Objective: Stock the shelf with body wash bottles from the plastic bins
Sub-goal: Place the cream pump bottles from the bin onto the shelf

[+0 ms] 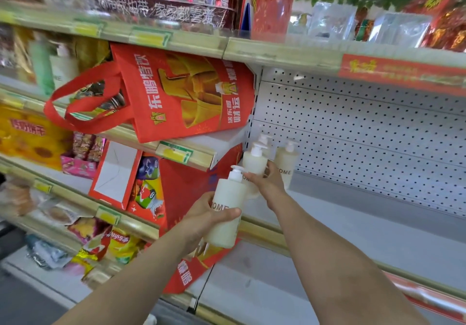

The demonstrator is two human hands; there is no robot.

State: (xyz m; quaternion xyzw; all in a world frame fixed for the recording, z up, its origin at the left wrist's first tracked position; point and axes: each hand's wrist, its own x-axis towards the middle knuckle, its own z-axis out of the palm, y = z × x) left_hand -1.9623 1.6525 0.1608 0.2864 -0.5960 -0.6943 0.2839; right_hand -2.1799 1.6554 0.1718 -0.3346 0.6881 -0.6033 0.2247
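I work from one view, the wide-angle head camera, which looks forward and down along both forearms at close range, faces the shelf [353, 223] at an angle so that its edges run down to the right, and shows the left hand [201, 218] and right hand [267, 183] near centre.

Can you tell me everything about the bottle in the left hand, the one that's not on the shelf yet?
The bottle is tall, round and creamy white. It looks like smooth plastic and has a white pump on top. Dark letters reading "OME" show on its front, and the thumb hides what comes before them. It leans a little to the right, up in the air in front of the shelf edge. The left hand holds it, with fingers and thumb curled round its middle.
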